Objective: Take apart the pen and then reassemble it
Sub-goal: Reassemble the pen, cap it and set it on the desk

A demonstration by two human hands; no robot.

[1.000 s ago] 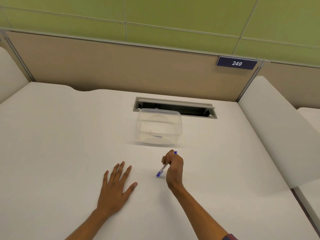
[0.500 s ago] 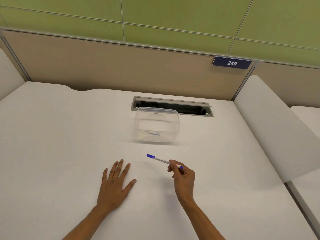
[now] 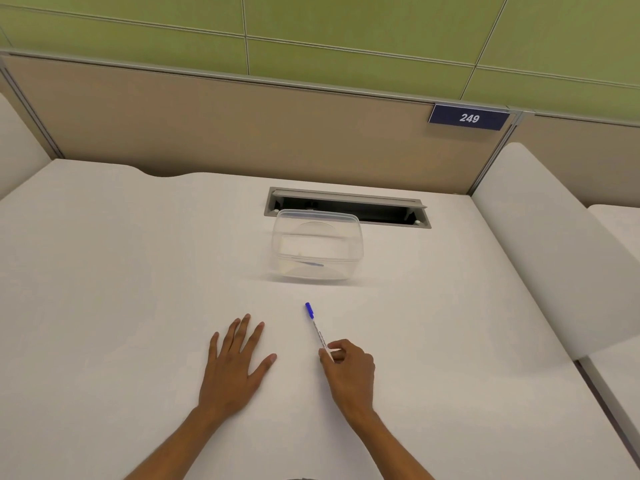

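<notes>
A white pen (image 3: 318,331) with a blue cap points away from me and slightly left, cap end farthest out. My right hand (image 3: 348,372) pinches its near end between thumb and fingers, just above the white desk (image 3: 104,289). To the left of the pen, my left hand (image 3: 235,362) lies flat on the desk with fingers spread, holding nothing.
A clear plastic container (image 3: 317,249) stands beyond the pen, with a small blue-tipped item lying inside. Behind it is an open cable slot (image 3: 346,206) in the desk. A beige partition runs along the back, and a white divider (image 3: 554,258) bounds the right side.
My right hand turned the pen: the cap pointed down-left, then swung left, and now points away from me. The hand moved nearer to me. My left hand stayed flat.
</notes>
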